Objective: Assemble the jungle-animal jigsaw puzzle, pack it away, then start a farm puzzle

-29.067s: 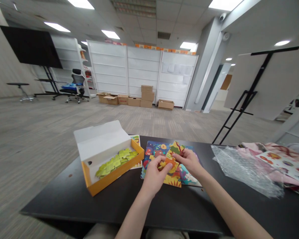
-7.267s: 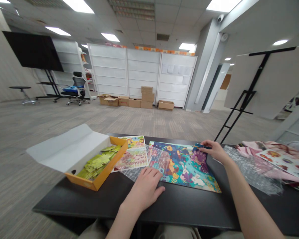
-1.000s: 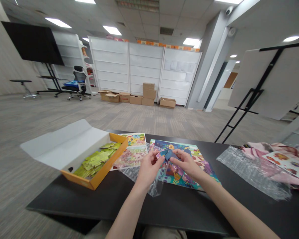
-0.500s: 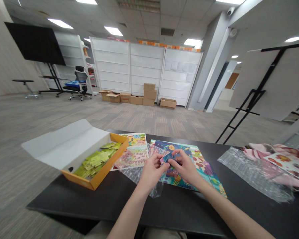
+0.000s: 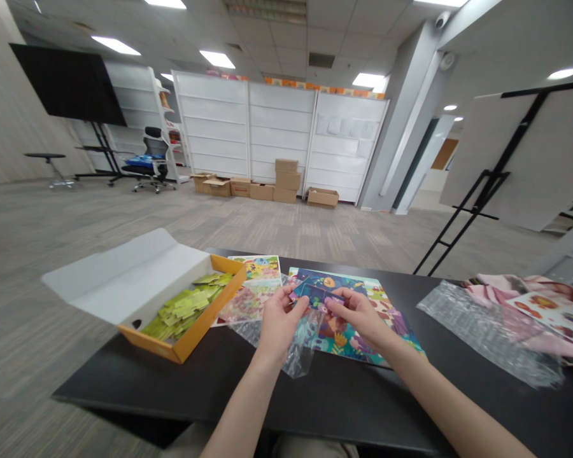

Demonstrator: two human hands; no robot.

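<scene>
Puzzle pieces (image 5: 314, 294), dark blue on the printed face, sit raised between both hands, above the colourful picture sheet (image 5: 339, 346); their exact number cannot be told. Left hand (image 5: 277, 318): partly closed, thumb and fingers pinching the left end. Right hand (image 5: 363, 317): partly closed, thumb and fingertips gripping the right end.

Handling (judged by appearance): light, thin, stiff board, probably card. Printed face appears smooth and may slip slightly under a loose grip. Any tabs are likely the weak points; bending may crease them. Recommended hold: flat faces near the outer edges, thumb above, fingers below, with light pressure. Keep joining edges uncovered. Clear plastic wrap (image 5: 298, 356) lies just beside the work, near the left wrist.
</scene>
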